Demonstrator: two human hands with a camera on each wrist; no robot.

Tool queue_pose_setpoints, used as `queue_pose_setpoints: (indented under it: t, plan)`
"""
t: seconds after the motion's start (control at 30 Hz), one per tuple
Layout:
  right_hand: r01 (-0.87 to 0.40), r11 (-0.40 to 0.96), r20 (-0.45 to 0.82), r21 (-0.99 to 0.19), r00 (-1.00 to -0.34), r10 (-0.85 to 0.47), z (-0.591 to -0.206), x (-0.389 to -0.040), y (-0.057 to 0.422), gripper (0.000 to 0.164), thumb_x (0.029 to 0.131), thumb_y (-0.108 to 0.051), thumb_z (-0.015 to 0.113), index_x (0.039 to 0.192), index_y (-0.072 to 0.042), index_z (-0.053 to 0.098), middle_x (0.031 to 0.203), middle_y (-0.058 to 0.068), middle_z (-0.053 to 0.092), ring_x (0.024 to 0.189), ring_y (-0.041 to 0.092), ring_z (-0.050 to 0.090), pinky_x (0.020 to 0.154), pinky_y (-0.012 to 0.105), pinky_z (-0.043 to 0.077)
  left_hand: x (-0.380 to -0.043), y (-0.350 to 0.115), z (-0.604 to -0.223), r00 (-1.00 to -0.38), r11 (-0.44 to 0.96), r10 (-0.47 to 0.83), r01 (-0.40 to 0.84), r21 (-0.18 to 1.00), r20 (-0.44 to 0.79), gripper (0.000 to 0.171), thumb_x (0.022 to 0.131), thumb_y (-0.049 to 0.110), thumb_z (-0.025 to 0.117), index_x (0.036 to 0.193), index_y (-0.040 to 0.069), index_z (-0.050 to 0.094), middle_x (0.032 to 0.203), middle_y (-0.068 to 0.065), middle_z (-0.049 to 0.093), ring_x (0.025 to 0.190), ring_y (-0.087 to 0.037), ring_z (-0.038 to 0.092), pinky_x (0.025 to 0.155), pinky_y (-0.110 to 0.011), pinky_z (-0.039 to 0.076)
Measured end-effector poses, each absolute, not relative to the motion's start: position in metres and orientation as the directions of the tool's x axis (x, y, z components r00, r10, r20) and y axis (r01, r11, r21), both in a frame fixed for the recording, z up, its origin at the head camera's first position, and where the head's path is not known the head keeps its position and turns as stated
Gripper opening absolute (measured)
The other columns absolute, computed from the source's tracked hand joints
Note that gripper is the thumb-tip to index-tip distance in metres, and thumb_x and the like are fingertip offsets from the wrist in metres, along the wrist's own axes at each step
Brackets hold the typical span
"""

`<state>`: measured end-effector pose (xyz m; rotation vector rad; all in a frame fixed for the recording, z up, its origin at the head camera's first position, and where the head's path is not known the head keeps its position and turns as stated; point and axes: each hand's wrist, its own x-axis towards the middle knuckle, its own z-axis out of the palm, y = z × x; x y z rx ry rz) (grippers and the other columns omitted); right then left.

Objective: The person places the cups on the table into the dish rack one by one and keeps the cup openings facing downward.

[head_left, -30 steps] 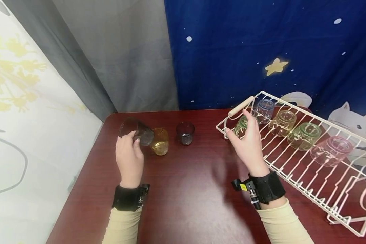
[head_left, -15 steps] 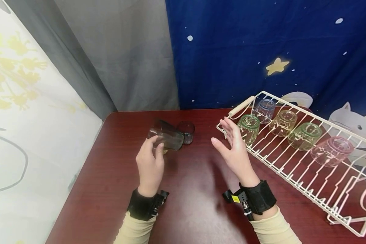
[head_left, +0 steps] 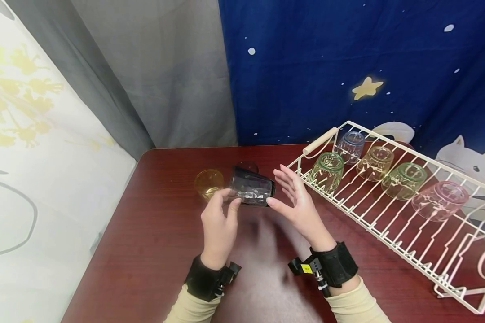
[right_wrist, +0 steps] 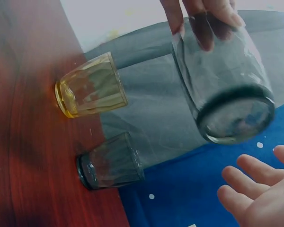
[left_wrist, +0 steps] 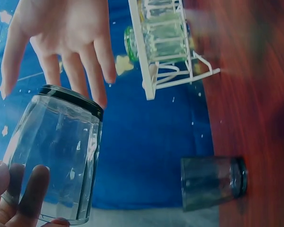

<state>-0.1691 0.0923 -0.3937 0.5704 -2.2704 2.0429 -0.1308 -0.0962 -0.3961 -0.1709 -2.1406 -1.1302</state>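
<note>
My left hand [head_left: 220, 224] pinches a dark grey glass [head_left: 252, 187] by its rim end, with fingertips inside the mouth. The glass lies tilted on its side in the air, its thick base toward the right. My right hand [head_left: 301, 208] is spread, fingers straight, close beside that base; in the left wrist view its fingers [left_wrist: 78, 71] reach just past the base. Behind the held glass a second grey glass [right_wrist: 109, 163] stands upright on the table. To its left is an upright yellow glass [right_wrist: 92, 87], partly behind my left fingers in the head view.
A white wire rack [head_left: 372, 226] with wooden handles stands on the right. Several upturned glasses sit in it: green [head_left: 327, 170], blue [head_left: 350, 146], yellow [head_left: 375, 162], another green [head_left: 404, 179] and pink [head_left: 440, 199]. A curtain [head_left: 275, 89] hangs behind the red-brown table [head_left: 145, 251].
My left hand has carried the grey glass rightward, past the yellow glass. My right hand has drawn away from the green glass in the rack and moved left toward the held glass.
</note>
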Motion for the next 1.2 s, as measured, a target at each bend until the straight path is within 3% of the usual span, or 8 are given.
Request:
queue_pose_setpoints:
  t: [0.37, 0.63, 0.77, 1.0, 1.2]
  plan:
    - [-0.34, 0.173, 0.29, -0.924, -0.921, -0.26, -0.397, -0.165, 0.09, 0.08, 0.083, -0.011, 0.075, 0.149, -0.028, 0.032, 0.149, 0.005, 0.046, 0.139, 0.015, 0.041, 0.115, 0.045, 0.035, -0.127, -0.086, -0.402, -0.771, 0.536, -0.203, 0.429, 0.727, 0.604, 0.02, 0.089, 0.013, 0.068, 0.102, 0.001, 0.059, 0.09, -0.011, 0.069, 0.085, -0.02, 0.07, 0.077, -0.033, 0.061]
    - [-0.265, 0.136, 0.224, -0.955, -0.94, -0.257, -0.399, -0.164, 0.09, 0.082, 0.081, -0.011, 0.077, 0.148, -0.031, 0.034, 0.147, 0.003, 0.047, 0.13, 0.02, 0.052, 0.099, 0.027, 0.051, -0.128, -0.083, -0.404, -0.793, 0.46, -0.225, 0.426, 0.779, 0.566, 0.019, 0.09, 0.011, 0.067, 0.101, -0.001, 0.059, 0.09, -0.014, 0.068, 0.083, -0.021, 0.07, 0.077, -0.032, 0.061]
    - [-0.262, 0.123, 0.226, -0.957, -0.943, -0.245, -0.399, -0.165, 0.09, 0.081, 0.081, -0.01, 0.077, 0.147, -0.031, 0.035, 0.145, 0.005, 0.049, 0.127, 0.021, 0.054, 0.093, 0.017, 0.051, -0.128, -0.081, -0.405, -0.813, 0.411, -0.228, 0.418, 0.81, 0.536, 0.019, 0.091, 0.01, 0.066, 0.102, -0.003, 0.058, 0.092, -0.015, 0.068, 0.086, -0.022, 0.071, 0.08, -0.031, 0.061]
    - [-0.247, 0.12, 0.216, -0.962, -0.95, -0.223, -0.398, -0.165, 0.091, 0.081, 0.08, -0.01, 0.078, 0.147, -0.032, 0.037, 0.141, 0.007, 0.051, 0.126, 0.021, 0.055, 0.093, 0.013, 0.05, -0.129, -0.081, -0.403, -0.845, 0.377, -0.217, 0.389, 0.84, 0.488, 0.02, 0.091, 0.011, 0.066, 0.105, -0.002, 0.058, 0.091, -0.015, 0.067, 0.088, -0.024, 0.072, 0.083, -0.032, 0.06]
    - [-0.248, 0.102, 0.223, -0.964, -0.952, -0.209, -0.397, -0.166, 0.092, 0.082, 0.079, -0.008, 0.079, 0.146, -0.029, 0.038, 0.136, 0.008, 0.052, 0.12, 0.009, 0.058, 0.092, 0.015, 0.052, -0.131, -0.082, -0.403, -0.848, 0.378, -0.186, 0.403, 0.833, 0.495, 0.024, 0.092, 0.012, 0.065, 0.11, -0.002, 0.058, 0.09, -0.014, 0.068, 0.089, -0.024, 0.072, 0.087, -0.031, 0.059]
